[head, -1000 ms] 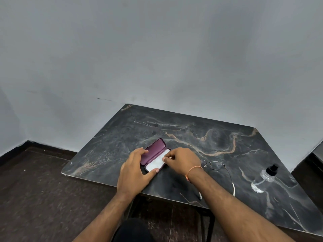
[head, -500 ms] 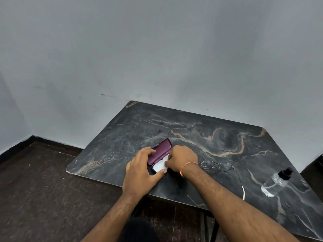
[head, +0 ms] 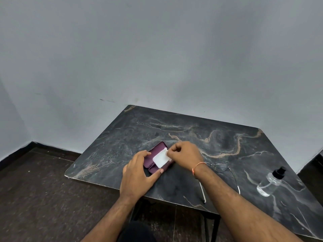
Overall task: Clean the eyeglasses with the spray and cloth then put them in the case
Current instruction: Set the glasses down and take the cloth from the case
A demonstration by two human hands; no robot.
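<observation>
My right hand (head: 185, 155) fingertips pinch the folded white cloth (head: 161, 159) at its corner, above the open maroon hard-shell case (head: 157, 157). My left hand (head: 138, 177) grips the case's sides. Thin wire-frame eyeglasses (head: 220, 168) lie just right on the dark marble table (head: 227, 142); clear spray bottle (head: 270, 182) far right.
</observation>
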